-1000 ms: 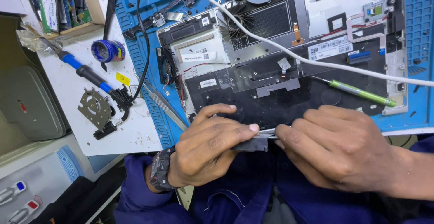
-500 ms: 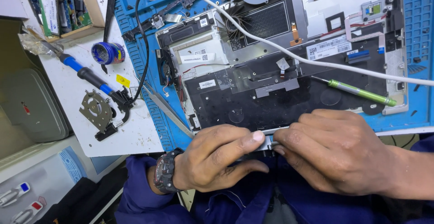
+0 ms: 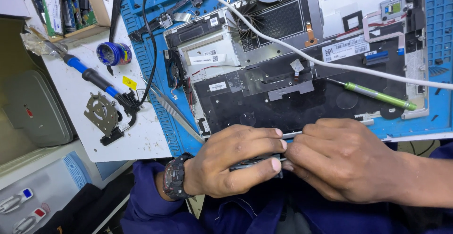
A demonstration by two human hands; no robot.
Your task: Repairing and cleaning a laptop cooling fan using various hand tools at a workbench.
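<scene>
A thin dark part [image 3: 257, 162] is pinched between the left hand [image 3: 236, 165] and the right hand [image 3: 342, 163], both closed on it, just in front of the opened laptop [image 3: 292, 92]. Farther off, a green screwdriver [image 3: 380, 96] lies on the laptop, crossed by a white cable [image 3: 302, 54]. A soldering iron [image 3: 96, 80] rests on the counter [image 3: 141, 135] to the left.

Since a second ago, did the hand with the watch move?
Yes. The left hand slid down toward the person, away from the laptop's black keyboard panel. It now pinches a thin dark part below the mat's near edge.
</scene>
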